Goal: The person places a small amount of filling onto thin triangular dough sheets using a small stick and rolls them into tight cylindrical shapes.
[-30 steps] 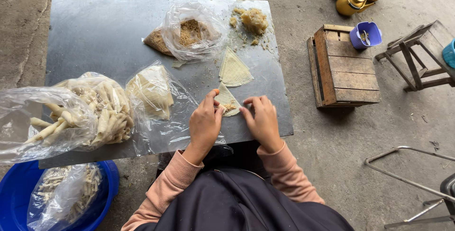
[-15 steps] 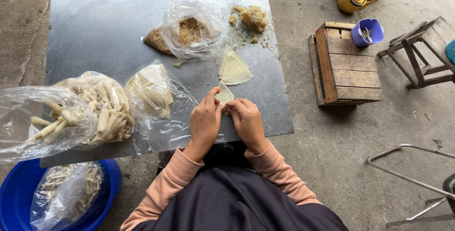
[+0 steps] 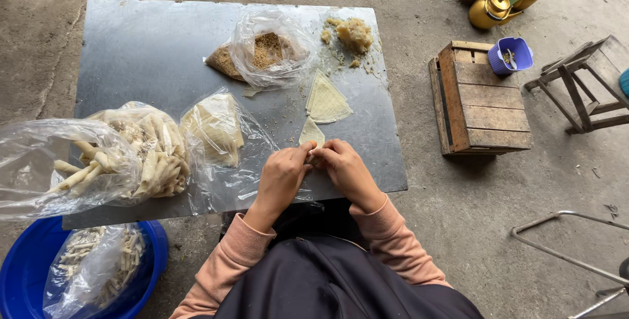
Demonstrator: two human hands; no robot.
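Note:
My left hand [image 3: 282, 178] and my right hand [image 3: 346, 170] meet over the near edge of a grey metal sheet [image 3: 144, 50], fingertips together on a pale triangular wrapper [image 3: 311, 133] whose tip sticks out beyond them. A small stack of the same wrappers [image 3: 325, 101] lies just past it. Farther off sits a lump of yellowish filling [image 3: 354, 33] and a clear bag of brown crumbly filling [image 3: 267, 50]. Left of my hands, a clear bag holds more wrappers [image 3: 215, 128].
A bag of finished pale rolls [image 3: 147, 152] lies at the left, with a blue basin [image 3: 26, 260] holding another bag of rolls below it. A wooden crate [image 3: 480, 99], purple cup [image 3: 510, 56], wooden stool [image 3: 583, 83] and yellow kettle [image 3: 490, 8] stand at right.
My right hand has moved left to join the left one, and both now pinch the wrapper closer together than a second ago.

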